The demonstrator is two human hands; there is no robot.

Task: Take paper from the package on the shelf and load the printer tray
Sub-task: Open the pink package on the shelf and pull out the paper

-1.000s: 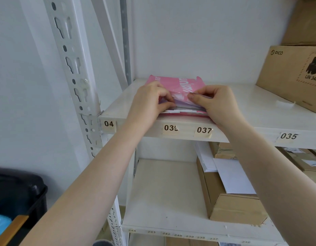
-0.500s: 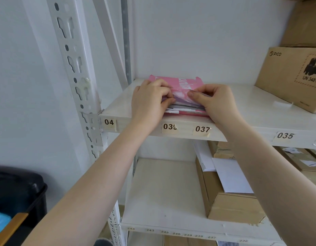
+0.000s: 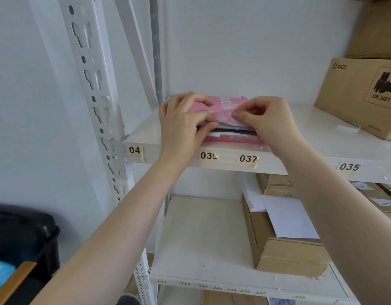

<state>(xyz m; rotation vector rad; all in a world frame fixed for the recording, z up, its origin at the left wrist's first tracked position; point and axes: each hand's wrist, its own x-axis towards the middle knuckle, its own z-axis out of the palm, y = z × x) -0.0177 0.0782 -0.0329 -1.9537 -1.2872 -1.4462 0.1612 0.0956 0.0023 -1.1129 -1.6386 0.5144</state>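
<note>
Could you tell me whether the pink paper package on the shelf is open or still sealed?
Open: the right hand lifts the pink package flap, exposing white sheets beneath.

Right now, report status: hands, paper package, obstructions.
Left hand and right hand both on the pink paper package, lifting its torn wrapper flap. Package flat on the white metal shelf; no sheets out yet. Brown cardboard box stands clear.

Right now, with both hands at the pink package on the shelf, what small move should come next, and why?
Probably slide the left hand fingers deeper under the lifted flap and pinch some sheets. The right hand holds the torn wrapper of the pink package up, the white paper edge shows in the gap, and nothing is pulled out yet.
</note>
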